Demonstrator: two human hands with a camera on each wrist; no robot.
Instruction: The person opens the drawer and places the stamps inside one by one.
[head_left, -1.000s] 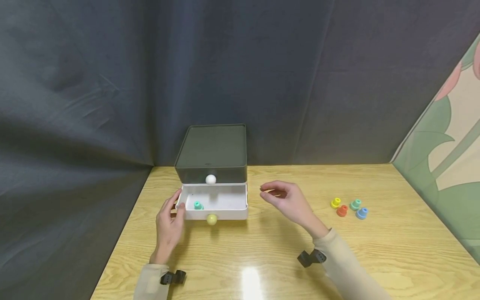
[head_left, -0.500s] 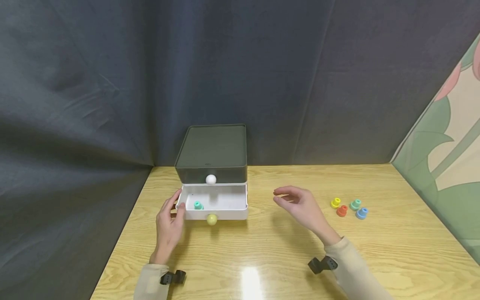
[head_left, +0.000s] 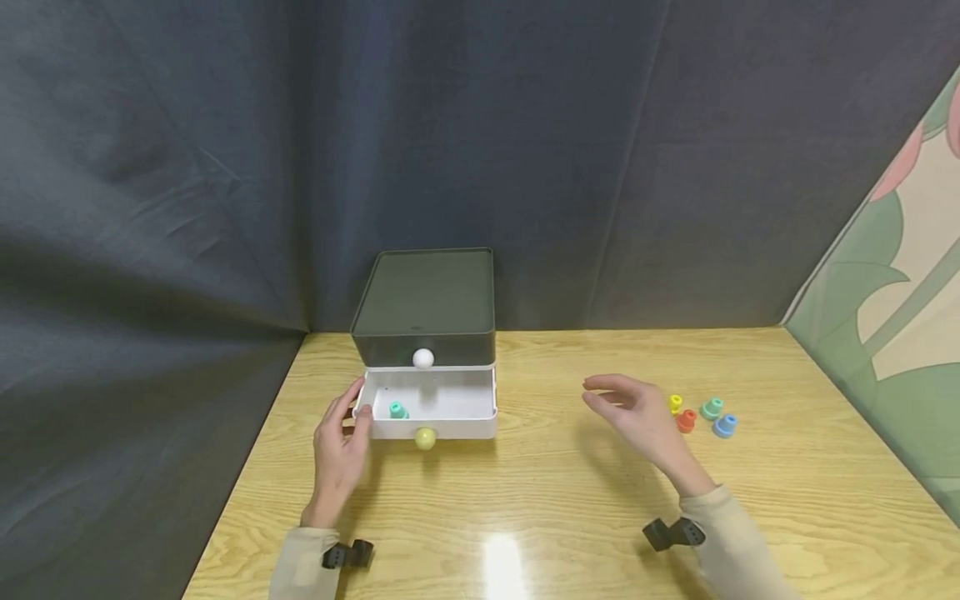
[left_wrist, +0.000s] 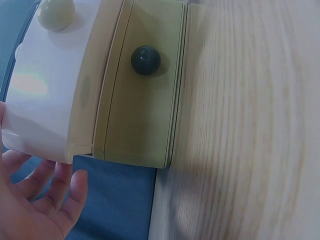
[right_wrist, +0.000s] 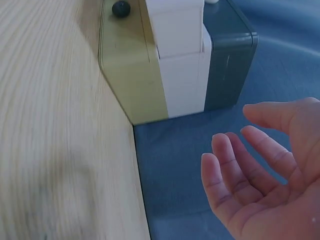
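Observation:
The left hand [head_left: 341, 448] grips the left front corner of a pulled-out white drawer [head_left: 457, 429], thumb at the rim and fingers along its side. Inside the drawer lies a small teal stepped peg [head_left: 397, 410]. The drawer belongs to a stacked drawer unit [head_left: 423, 292], dark green on top, with an olive lowest drawer [left_wrist: 140, 110] in the left wrist view. The right hand [head_left: 637, 421] is held above the table with fingers loosely bent and nothing in them. Closest to it are a yellow peg [head_left: 676, 403], partly hidden by the hand, and a red peg [head_left: 686, 421].
A second teal peg [head_left: 712, 408] and a blue peg [head_left: 725, 426] stand right of the red one. The wooden table [head_left: 525, 492] ends at a dark curtain [head_left: 555, 167] behind and at the left. A floral panel [head_left: 900, 308] borders the right side.
The right hand has moved rightward, away from the drawer and towards the pegs. The left hand and the drawer have stayed in place.

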